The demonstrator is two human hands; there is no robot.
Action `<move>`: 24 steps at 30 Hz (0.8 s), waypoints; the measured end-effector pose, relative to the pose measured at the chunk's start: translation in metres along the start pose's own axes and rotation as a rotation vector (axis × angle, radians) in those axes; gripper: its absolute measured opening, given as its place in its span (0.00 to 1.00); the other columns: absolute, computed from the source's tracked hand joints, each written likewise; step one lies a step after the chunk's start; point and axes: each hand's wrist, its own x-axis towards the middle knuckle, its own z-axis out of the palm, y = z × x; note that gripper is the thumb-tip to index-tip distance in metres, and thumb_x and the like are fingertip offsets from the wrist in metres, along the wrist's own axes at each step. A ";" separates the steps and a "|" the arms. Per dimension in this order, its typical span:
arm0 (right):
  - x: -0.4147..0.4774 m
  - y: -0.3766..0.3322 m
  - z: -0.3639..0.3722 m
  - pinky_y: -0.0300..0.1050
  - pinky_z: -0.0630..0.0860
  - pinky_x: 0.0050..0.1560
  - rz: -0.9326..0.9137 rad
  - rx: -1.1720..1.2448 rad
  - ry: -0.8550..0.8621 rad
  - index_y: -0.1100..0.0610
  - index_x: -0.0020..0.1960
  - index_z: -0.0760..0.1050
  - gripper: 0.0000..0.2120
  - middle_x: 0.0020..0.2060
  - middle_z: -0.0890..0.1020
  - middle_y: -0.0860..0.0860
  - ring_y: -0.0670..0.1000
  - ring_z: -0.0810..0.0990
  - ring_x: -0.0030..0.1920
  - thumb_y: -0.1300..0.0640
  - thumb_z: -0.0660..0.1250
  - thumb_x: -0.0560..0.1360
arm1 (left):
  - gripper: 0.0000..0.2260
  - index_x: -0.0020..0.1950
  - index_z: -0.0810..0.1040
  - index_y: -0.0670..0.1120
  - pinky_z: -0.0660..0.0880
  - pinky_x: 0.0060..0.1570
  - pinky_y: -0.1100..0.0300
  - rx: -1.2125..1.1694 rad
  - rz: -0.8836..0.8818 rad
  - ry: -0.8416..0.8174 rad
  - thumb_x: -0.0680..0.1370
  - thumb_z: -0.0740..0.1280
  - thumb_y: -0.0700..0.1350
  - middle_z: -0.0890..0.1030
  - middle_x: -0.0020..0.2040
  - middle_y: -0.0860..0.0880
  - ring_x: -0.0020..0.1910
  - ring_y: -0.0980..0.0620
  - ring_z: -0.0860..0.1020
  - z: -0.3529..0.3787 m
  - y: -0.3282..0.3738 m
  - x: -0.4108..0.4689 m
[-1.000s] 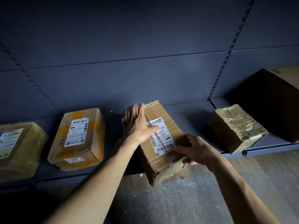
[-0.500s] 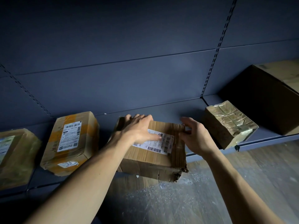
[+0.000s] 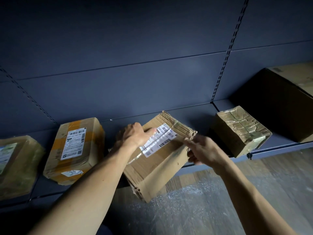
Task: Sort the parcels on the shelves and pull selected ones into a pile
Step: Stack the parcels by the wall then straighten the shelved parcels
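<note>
A worn cardboard parcel [image 3: 157,165] with a white barcode label lies skewed on the dark shelf [image 3: 279,147], its near corner hanging over the front edge. My left hand [image 3: 135,136] grips its far left side, thumb across the top by the label. My right hand [image 3: 203,150], blurred by motion, holds the parcel's crumpled right corner with curled fingers.
Left of it lie a parcel with orange tape [image 3: 74,150] and a tape-wrapped one [image 3: 17,167] at the frame edge. To the right sit a small shiny-taped parcel [image 3: 240,131] and a large dark box [image 3: 274,106]. Wooden floor [image 3: 211,200] lies below the shelf.
The parcel has been turned on the shelf, from square-on to skewed, with its far end swung right. My right hand slid from its right side to the right corner.
</note>
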 end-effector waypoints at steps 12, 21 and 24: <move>0.011 0.000 0.036 0.36 0.80 0.56 -0.218 0.243 -0.132 0.50 0.77 0.69 0.30 0.65 0.81 0.44 0.45 0.82 0.62 0.68 0.71 0.78 | 0.23 0.65 0.73 0.49 0.67 0.58 0.60 -0.738 -0.044 -0.024 0.76 0.74 0.57 0.78 0.58 0.56 0.62 0.52 0.75 0.046 -0.030 -0.037; 0.006 -0.011 0.034 0.38 0.73 0.70 -0.404 0.266 0.061 0.53 0.79 0.67 0.40 0.69 0.79 0.42 0.38 0.75 0.69 0.79 0.66 0.73 | 0.38 0.73 0.67 0.50 0.69 0.58 0.62 -0.965 0.069 0.154 0.69 0.83 0.49 0.81 0.62 0.57 0.60 0.56 0.78 0.058 -0.022 -0.050; 0.005 -0.018 0.031 0.36 0.73 0.69 -0.467 0.296 0.079 0.54 0.78 0.66 0.40 0.68 0.79 0.42 0.38 0.76 0.69 0.81 0.65 0.72 | 0.36 0.72 0.67 0.51 0.69 0.51 0.73 -0.984 0.107 0.205 0.69 0.83 0.48 0.79 0.58 0.62 0.54 0.71 0.75 0.055 -0.020 -0.050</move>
